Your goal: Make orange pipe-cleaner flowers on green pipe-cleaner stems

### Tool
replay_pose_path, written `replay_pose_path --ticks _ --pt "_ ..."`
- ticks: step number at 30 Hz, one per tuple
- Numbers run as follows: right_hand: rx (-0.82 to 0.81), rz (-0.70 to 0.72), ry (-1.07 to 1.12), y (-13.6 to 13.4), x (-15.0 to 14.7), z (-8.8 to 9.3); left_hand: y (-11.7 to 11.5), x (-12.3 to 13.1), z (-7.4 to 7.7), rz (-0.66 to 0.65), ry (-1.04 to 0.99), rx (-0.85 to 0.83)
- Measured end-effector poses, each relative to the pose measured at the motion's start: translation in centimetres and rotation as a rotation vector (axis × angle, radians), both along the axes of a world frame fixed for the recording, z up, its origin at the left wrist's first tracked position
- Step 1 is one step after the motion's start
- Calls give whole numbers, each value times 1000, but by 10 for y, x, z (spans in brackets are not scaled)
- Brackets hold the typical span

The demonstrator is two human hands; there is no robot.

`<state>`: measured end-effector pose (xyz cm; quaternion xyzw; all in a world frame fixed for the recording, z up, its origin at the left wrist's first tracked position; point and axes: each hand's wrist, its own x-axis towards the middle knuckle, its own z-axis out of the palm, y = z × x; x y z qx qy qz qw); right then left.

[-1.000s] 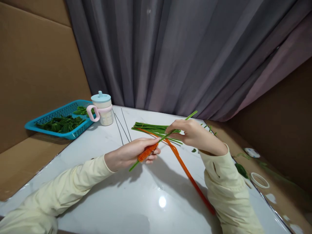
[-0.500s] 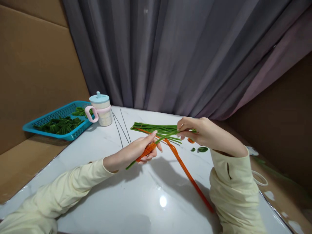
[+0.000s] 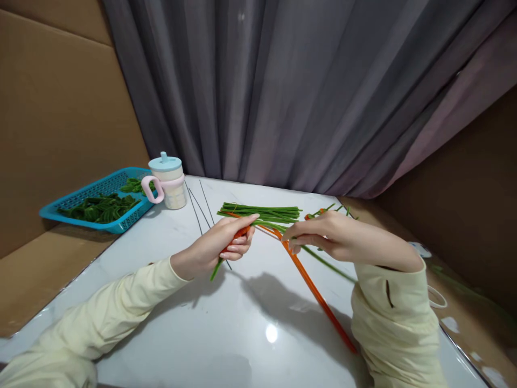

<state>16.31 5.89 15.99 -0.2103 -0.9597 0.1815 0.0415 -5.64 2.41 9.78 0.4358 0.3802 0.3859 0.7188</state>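
marbled tabletop (image 3: 242, 345) | left fingers (image 3: 239, 249) clenched round half-hidden orange coil (image 3: 243, 231) | right fingers (image 3: 297, 241) pinching green stem (image 3: 327, 262), far end unclear

No readable lettering, numbers or signs.
The lidded cup (image 3: 168, 177) carries faint, pale marks on its lower body, too weak to make out as letters or figures. The small white object (image 3: 420, 250) near the right edge of the worktop (image 3: 226, 334) shows bluish traces, partly hidden and too small to read. On the white scrap (image 3: 450, 324) at the lower right, no writing can be made out either.
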Motion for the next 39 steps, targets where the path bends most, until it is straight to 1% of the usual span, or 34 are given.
replay_pose_path --ticks 3,6,9,13,15,16,18,21,24,26,28,30,31,33,35,37,39 --pt "-10 46 -22 -6 -1 0 4 -3 0 19 -18 -58" --pt "17 43 -31 -11 -3 -2 7 -4 -1 39 -42 -123" --pt "57 56 36 -17 -7 -6 8 -3 -2 50 -68 -143" --pt "214 135 180 -30 -14 -8 9 -1 -4 51 -106 -163" --pt "291 174 214 -37 -15 -4 11 -1 -4 68 -117 -187" --pt "304 202 217 -40 -14 -1 12 -1 -5 76 -124 -207" --pt "260 288 199 -45 -13 6 15 -2 -4 79 -137 -259" --pt "99 431 184 -45 -12 12 20 -3 -3 59 -140 -343" --pt "-19 487 236 -40 -17 6 23 -4 0 14 -148 -389" --pt "-38 458 270 -37 -21 -5 25 -3 2 13 -150 -339" --pt "10 375 276 -36 -23 -19 25 -1 5 52 -135 -219" --pt "163 233 259 -39 -23 -34 23 4 8 89 -94 -76" --pt "264 138 257 -41 -22 -41 21 8 9 97 -66 -4" --pt "445 -43 275 -48 -20 -54 17 16 11 99 -17 135" --pt "589 -173 321 -56 -18 -64 14 25 11 95 -7 232" --pt "681 -246 377 -63 -18 -72 14 34 8 69 -56 242" --pt "725 -301 434 -69 -18 -80 16 42 2 35 -159 168"
